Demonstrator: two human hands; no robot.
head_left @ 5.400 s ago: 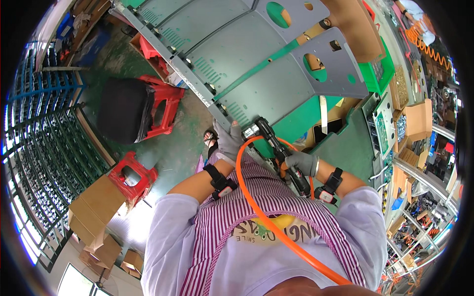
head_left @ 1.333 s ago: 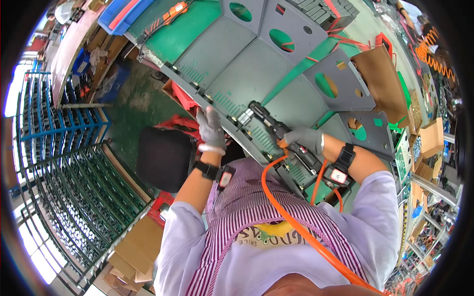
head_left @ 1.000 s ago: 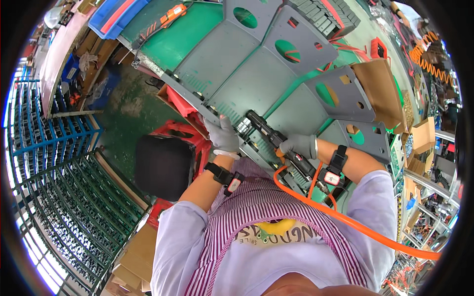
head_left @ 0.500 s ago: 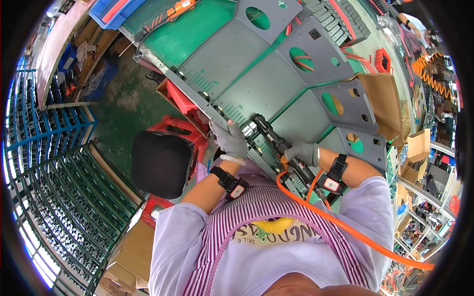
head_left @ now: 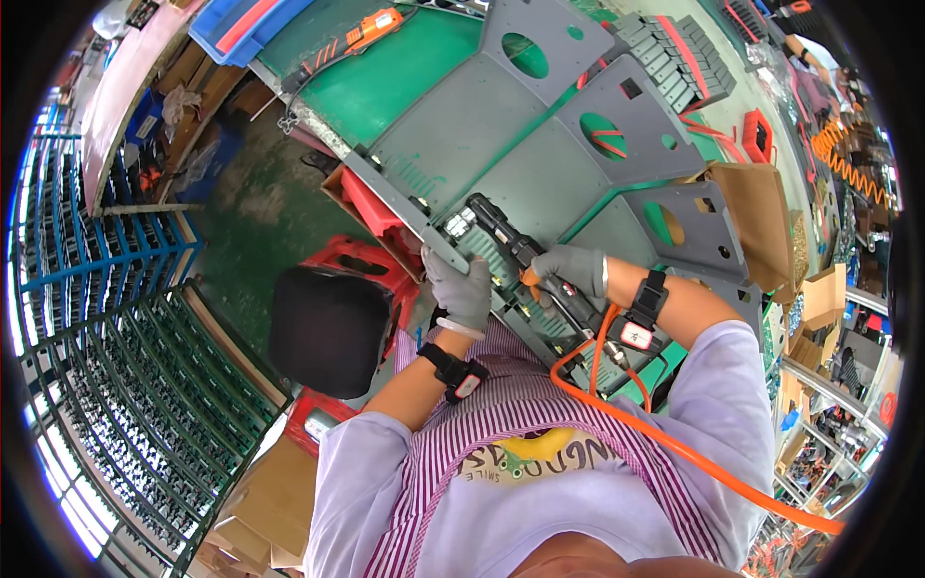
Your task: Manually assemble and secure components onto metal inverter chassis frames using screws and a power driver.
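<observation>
In grey gloves, both my hands work at the near-left edge of grey metal panels (head_left: 434,125). My left hand (head_left: 460,297) is closed round the near end of a long metal bar (head_left: 400,197) along that edge, fingertips on the bar and thumb on the inner side. My right hand (head_left: 570,273) grips the body of a black air ratchet wrench (head_left: 515,241). The wrench's head lies beside the bar, just beyond my left fingertips, with a bright patch of light there. What sits under the head is too small to make out. An orange air hose (head_left: 665,438) runs from the wrench's rear to the lower right.
A black-topped stool (head_left: 328,332) with red parts stands left of my left arm. Orange power tool (head_left: 371,29) and blue bin (head_left: 231,29) lie at the far left. Stacked grey metal pieces (head_left: 679,63) and a cardboard box (head_left: 747,226) are on the right. Racks (head_left: 164,385) line the left.
My right hand has moved the wrench away from me and leftward along the bar. My left hand stays near the bar's end. The whole view has shifted slightly.
</observation>
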